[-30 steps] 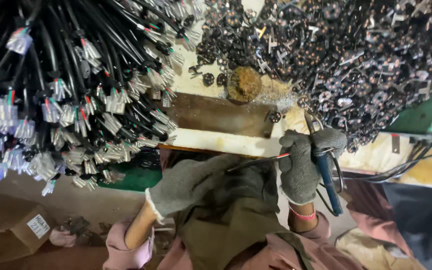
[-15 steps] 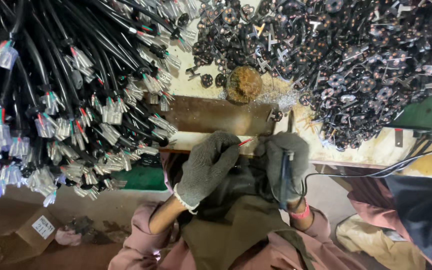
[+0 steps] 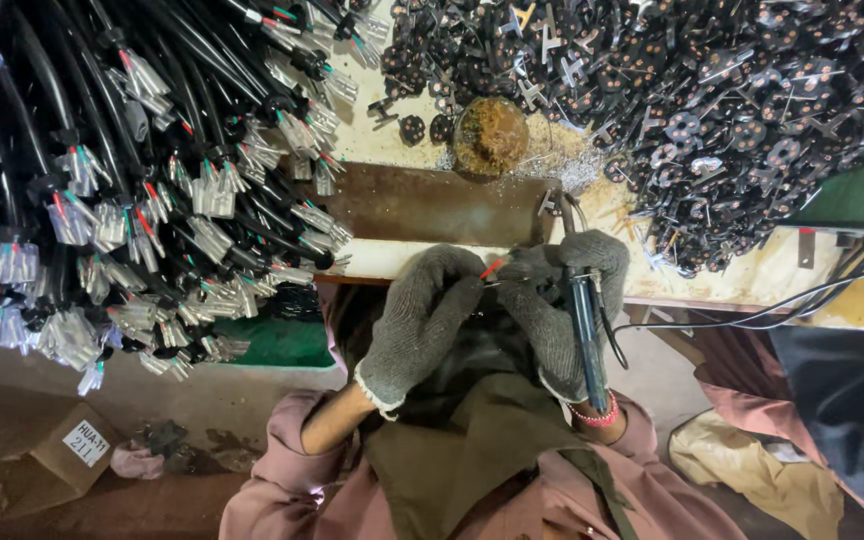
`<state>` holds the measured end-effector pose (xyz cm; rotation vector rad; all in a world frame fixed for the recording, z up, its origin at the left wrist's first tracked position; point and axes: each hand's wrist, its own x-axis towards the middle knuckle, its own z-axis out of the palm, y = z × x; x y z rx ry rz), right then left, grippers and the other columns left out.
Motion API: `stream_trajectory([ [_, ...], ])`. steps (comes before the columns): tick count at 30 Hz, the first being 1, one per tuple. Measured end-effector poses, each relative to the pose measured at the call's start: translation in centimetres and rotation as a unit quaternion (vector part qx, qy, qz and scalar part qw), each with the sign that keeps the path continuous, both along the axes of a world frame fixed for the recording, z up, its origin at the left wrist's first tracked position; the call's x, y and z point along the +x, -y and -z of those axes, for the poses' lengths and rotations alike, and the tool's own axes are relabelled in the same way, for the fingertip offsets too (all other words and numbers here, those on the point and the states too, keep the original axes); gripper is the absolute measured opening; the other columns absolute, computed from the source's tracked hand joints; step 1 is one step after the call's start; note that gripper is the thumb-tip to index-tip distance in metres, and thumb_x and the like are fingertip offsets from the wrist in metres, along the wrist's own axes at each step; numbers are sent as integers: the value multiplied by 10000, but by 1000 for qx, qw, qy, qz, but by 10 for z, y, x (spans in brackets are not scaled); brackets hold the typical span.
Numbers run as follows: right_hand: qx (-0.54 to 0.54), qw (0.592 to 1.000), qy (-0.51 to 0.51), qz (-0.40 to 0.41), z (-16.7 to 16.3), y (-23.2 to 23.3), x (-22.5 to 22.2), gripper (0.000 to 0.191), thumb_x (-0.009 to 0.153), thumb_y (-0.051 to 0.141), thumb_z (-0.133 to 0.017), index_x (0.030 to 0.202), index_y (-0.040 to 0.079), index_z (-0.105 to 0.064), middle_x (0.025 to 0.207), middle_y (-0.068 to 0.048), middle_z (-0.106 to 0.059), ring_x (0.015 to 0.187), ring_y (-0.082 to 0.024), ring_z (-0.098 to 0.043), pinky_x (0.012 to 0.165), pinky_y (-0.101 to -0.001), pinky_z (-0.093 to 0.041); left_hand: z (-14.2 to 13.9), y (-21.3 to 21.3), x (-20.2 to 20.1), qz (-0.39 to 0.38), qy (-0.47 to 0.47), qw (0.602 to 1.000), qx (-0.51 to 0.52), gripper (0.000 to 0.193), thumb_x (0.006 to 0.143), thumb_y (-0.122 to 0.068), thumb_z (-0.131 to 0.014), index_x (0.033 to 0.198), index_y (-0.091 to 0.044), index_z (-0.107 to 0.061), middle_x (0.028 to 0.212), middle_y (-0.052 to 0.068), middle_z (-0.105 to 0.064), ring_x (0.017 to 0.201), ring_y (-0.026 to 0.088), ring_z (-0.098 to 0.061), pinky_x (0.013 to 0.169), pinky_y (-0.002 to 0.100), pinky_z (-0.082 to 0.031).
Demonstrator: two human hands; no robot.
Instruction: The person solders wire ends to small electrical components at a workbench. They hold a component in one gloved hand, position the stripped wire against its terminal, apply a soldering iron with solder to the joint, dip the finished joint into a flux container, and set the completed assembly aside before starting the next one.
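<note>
Head view, 2 gloved hands, left hand [image 3: 420,322] pinching red wire [image 3: 492,269], right hand [image 3: 564,300] w/ 1 soldering iron [image 3: 586,330]

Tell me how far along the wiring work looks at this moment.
Done: hard to tell; no finished pieces show apart. In hand: the left hand pinches a red wire tip against the right hand, which grips blue-handled pliers. Left: a large bundle of black cables with bare terminals and a heap of black plug inserts on the bench.

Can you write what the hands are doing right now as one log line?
left hand: gloved, pinching red wire end | right hand: gloved, gripping blue-handled tool | hands: together at bench edge
</note>
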<state>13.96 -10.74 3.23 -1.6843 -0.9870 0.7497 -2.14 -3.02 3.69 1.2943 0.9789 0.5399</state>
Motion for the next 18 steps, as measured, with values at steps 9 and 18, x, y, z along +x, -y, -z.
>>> stream_trajectory([
  [9, -106, 923, -330, 167, 25, 17, -11, 298, 885, 47, -710, 1133, 2, -550, 998, -129, -692, 899, -206, -691, 779, -333, -605, -5, -4, 6, -32, 18, 992, 122, 198, 887, 56, -700, 1063, -27, -662, 1053, 93, -634, 1007, 279, -635, 910, 370, -519],
  [18, -95, 995, -13, -4, 11, -5, -6, 362, 826, 45, -842, 1043, 45, -552, 976, -112, -681, 892, -223, -684, 787, -353, -576, -6, -10, -3, 14, 5, 1000, 15, 118, 954, -55, -636, 1065, -16, -636, 989, 123, -656, 908, 296, -651, 885, 383, -533],
])
